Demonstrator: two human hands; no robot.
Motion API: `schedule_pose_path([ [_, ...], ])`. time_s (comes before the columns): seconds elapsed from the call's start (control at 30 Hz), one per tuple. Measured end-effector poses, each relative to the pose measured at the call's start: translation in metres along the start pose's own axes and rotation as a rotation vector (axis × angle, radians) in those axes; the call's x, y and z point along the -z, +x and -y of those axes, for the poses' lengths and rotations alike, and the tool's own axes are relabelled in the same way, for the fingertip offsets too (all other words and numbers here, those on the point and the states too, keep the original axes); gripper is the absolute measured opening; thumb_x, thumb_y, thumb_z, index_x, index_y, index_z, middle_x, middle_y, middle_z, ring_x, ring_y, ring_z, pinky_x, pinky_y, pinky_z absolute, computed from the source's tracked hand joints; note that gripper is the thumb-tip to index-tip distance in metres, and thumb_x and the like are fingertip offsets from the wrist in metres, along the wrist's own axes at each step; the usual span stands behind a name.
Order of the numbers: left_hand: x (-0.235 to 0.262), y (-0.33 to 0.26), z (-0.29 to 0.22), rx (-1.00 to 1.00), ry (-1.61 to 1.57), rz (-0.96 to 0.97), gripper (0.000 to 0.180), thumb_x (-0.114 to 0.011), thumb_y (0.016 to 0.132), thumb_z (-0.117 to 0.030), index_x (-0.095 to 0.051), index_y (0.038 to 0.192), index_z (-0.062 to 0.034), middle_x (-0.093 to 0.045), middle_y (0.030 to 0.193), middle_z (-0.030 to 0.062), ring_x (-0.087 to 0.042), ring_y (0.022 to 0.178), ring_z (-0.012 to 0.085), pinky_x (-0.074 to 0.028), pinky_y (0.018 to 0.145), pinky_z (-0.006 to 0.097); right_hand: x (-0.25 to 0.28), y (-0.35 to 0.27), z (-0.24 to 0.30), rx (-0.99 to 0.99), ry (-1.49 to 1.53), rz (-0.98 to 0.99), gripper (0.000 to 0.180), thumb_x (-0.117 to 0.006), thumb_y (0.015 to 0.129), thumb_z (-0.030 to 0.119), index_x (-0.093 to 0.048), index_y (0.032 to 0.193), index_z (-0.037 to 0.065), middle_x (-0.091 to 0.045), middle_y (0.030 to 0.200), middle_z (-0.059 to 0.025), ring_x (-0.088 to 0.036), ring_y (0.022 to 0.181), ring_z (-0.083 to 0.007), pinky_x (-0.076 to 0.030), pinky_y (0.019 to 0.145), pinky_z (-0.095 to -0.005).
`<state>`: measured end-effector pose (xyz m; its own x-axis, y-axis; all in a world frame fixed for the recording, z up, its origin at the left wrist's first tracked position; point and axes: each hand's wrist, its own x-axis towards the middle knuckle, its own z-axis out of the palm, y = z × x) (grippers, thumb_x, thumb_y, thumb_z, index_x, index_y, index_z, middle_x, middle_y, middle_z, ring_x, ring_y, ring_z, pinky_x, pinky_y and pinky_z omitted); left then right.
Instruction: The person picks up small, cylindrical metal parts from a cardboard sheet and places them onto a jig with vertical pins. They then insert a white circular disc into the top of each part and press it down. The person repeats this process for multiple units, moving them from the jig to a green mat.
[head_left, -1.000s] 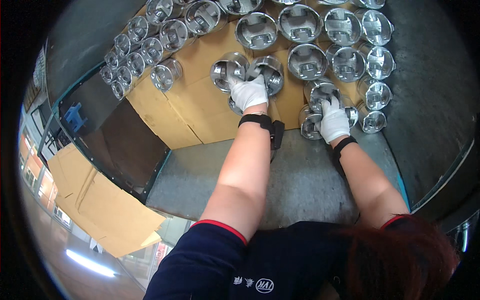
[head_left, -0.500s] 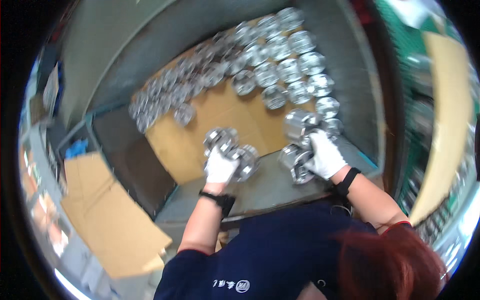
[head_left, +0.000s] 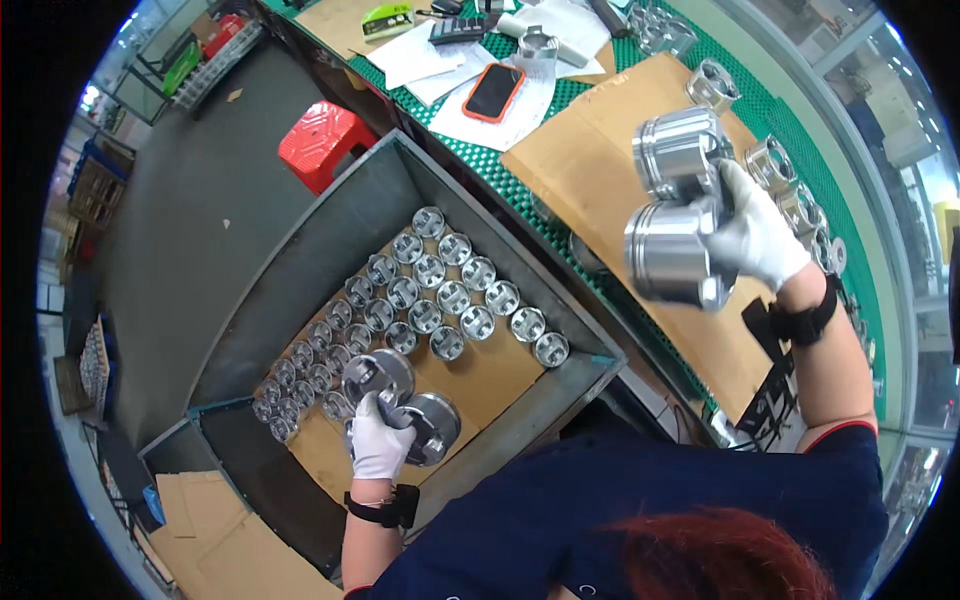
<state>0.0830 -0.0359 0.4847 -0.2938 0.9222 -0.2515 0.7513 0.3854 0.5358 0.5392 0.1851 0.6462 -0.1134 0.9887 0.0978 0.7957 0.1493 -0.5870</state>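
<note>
My gloved left hand [head_left: 383, 440] is closed on two shiny metal pistons [head_left: 432, 428], held over the grey metal bin [head_left: 262, 292]. Their hollow undersides face up. Out to the right, my gloved right hand [head_left: 757, 232] grips two more pistons [head_left: 668, 252] by their skirt ends, their ringed sides turned to the left. That pair hangs over a cardboard sheet [head_left: 590, 135] on a green-matted bench. Inside the bin, rows of pistons [head_left: 453, 297] stand on a cardboard liner [head_left: 490, 380], hollow ends up.
On the green bench mat [head_left: 505, 180] lie papers, an orange-edged phone [head_left: 494, 92] and a calculator [head_left: 457, 30]. Several loose pistons [head_left: 770, 163] line the bench's right side. A red stool [head_left: 325, 145] stands beyond the bin. Folded cardboard [head_left: 215, 520] lies at lower left.
My view has swung right, bringing the bench into sight. My right hand has lifted its two pistons out of the bin to above the bench. The left hand still holds its pair over the bin.
</note>
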Motion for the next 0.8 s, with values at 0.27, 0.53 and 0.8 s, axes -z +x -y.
schedule_pose_path([
  [0.27, 0.009, 0.049, -0.213, -0.463, 0.014, 0.081, 0.051, -0.070, 0.074, -0.015, -0.061, 0.122, 0.0003, -0.067, 0.113, 0.0243, -0.064, 0.107, 0.0419, -0.052, 0.095, 0.046, 0.042, 0.121, -0.145, -0.205, -0.308, 0.105, 0.079, -0.081, 0.069, 0.033, -0.055, 0.135, -0.002, -0.066, 0.124, -0.0265, -0.065, 0.115, -0.0383, -0.052, 0.098, -0.0427],
  [0.53, -0.067, 0.139, -0.373, -0.698, 0.025, 0.133, 0.045, -0.068, 0.083, -0.020, -0.062, 0.126, -0.0065, -0.067, 0.110, 0.0229, -0.064, 0.105, 0.0399, -0.052, 0.092, 0.046, 0.021, 0.166, -0.182, -0.114, -0.479, 0.263, 0.074, -0.069, 0.079, 0.029, -0.048, 0.145, 0.003, -0.058, 0.137, -0.0258, -0.059, 0.125, -0.0398, -0.048, 0.107, -0.0428],
  [0.8, -0.131, 0.194, -0.452, -0.676, 0.417, 0.141, 0.052, -0.064, 0.087, -0.028, -0.057, 0.129, 0.0018, -0.061, 0.126, 0.0275, -0.064, 0.113, 0.0414, -0.052, 0.098, 0.047, 0.010, 0.171, -0.202, -0.092, -0.529, 0.233, 0.077, -0.063, 0.084, 0.029, -0.039, 0.154, 0.009, -0.047, 0.150, -0.0241, -0.050, 0.135, -0.0396, -0.042, 0.114, -0.0433],
])
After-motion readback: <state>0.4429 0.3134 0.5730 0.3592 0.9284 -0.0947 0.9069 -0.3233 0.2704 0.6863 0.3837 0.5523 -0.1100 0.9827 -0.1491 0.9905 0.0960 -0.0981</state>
